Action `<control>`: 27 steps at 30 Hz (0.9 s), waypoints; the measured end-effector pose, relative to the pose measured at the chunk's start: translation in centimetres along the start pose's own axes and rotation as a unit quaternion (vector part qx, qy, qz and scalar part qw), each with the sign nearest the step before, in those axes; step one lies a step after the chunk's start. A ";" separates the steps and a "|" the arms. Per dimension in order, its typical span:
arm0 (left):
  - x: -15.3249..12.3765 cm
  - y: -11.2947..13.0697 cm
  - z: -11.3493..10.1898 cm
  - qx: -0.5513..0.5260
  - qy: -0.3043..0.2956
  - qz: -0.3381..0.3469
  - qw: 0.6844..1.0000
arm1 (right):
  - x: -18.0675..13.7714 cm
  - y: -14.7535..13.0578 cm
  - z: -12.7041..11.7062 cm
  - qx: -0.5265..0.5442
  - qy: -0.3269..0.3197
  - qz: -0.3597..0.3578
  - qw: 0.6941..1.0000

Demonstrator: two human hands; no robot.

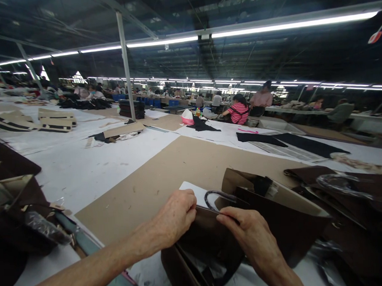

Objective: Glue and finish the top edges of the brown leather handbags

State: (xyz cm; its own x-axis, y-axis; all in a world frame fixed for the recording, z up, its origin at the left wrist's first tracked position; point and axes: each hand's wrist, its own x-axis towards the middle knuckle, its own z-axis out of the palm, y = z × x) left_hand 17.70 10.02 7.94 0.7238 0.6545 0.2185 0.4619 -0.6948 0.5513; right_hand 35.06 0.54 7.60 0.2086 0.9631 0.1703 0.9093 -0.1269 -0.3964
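In front of me is a dark brown handbag [210,228] with a curved handle [224,194] that looks wrapped in plastic. My left hand [177,217] is closed at the top edge of the bag, its fingertips partly hidden. Behind that edge a white sheet [188,187] sticks up beside my knuckles. Thumb and fingers of my right hand [253,233] pinch the same edge near the handle's foot. A second brown bag [276,215] with a beige inside stands open just beyond my right hand. Dark straps and panels hang below my hands.
More brown bags lie at the right [354,190] and left [13,205]. A beige board [167,173] covers part of the white table [93,164]. Black cut pieces [308,144], a stack of dark panels [131,109] and a metal post [126,65] stand farther off. Co-workers sit beyond, one in a striped shirt [238,112].
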 end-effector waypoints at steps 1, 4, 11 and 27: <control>0.0 0.0 0.0 0.001 0.001 -0.002 1.000 | 0.1 -0.1 0.0 -0.008 0.002 -0.005 1.000; 0.1 -0.2 0.2 0.001 0.001 0.001 1.000 | 0.6 -0.7 0.3 -0.052 0.003 -0.035 0.998; -0.3 -0.4 0.0 0.000 0.004 -0.016 1.000 | 1.3 -2.9 1.8 -0.115 0.009 -0.082 0.990; -0.3 -2.5 -4.1 -0.083 -0.215 -0.047 0.972 | 0.2 -0.6 1.6 -0.033 -0.017 -0.070 0.997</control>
State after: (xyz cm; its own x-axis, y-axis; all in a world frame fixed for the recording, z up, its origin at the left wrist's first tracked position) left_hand 14.24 12.78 9.76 0.8461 0.5032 -0.1757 0.4728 -0.5564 0.6833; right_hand 34.02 1.22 6.43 0.0671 0.9800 0.1875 0.9506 -0.0057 -0.3104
